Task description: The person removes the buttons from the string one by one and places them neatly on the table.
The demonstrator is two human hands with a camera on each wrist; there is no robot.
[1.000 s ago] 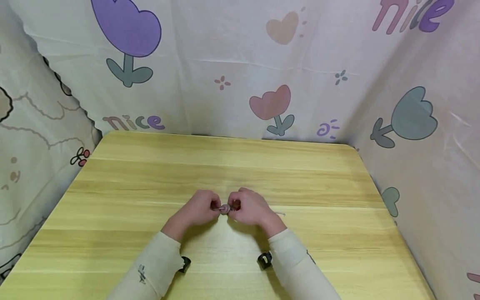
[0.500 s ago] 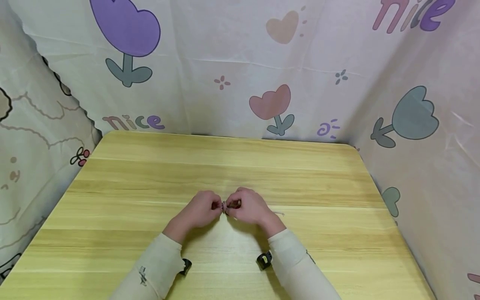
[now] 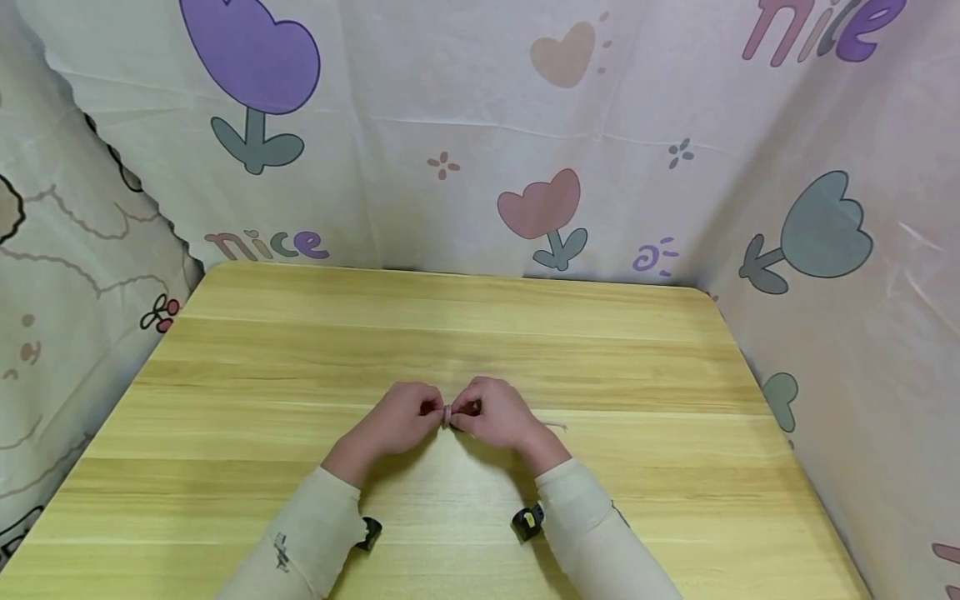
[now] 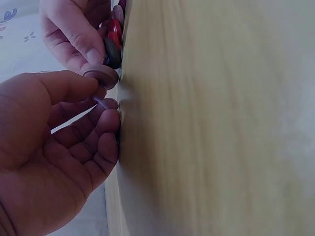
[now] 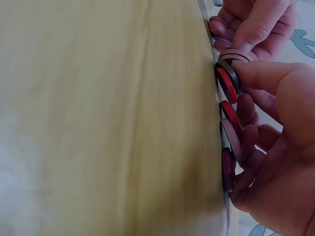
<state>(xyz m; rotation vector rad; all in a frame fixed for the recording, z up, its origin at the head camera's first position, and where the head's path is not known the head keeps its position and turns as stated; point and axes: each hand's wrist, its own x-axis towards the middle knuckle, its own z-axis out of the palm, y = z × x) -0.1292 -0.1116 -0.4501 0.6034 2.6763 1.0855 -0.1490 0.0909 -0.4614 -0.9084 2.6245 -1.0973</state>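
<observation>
Above the middle of the table, several round, disc-like buttons are strung on a thin pale string [image 5: 228, 216]. A brownish-pink button [image 4: 101, 75] sits between the two hands' fingertips. My left hand [image 3: 397, 419] pinches the string close against that button, its other fingers curled. My right hand [image 3: 504, 417] pinches at the button's other side, beside a black button [image 4: 112, 53]. Under the right fingers, the right wrist view has a red button [image 5: 232, 118], a mauve button [image 5: 230, 140] and a dark red button [image 5: 228, 169]. The string's tail emerges past the right wrist.
The light wooden table [image 3: 450, 333] has its back edge against a printed cloth [image 3: 420, 100], which also hangs at both sides. Black wrist devices are strapped under both cream sleeves [image 3: 592, 517].
The brownish-pink button was apart from the left fingers and faced the camera; it has turned edge-on and the hands have drawn together around it. The string's tail has shifted slightly left.
</observation>
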